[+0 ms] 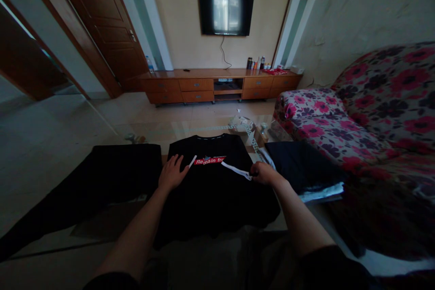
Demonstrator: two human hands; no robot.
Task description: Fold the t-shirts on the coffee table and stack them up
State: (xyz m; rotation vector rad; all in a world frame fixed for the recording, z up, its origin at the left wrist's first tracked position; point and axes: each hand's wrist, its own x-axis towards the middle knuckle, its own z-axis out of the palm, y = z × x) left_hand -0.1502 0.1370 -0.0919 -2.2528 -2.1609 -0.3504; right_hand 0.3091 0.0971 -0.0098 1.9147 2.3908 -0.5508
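Note:
A black T-shirt with a red and white chest print lies spread on a glass coffee table in front of me. My left hand rests flat on its left side, fingers spread, next to a white-edged fold. My right hand is closed in a pinch on the shirt's right sleeve, which shows a white trim and is drawn inward across the chest.
Another black garment lies to the left on the table. A stack of folded dark and white clothes sits at the right. A floral sofa fills the right side. A small jar stands beyond the shirt. A TV cabinet lines the far wall.

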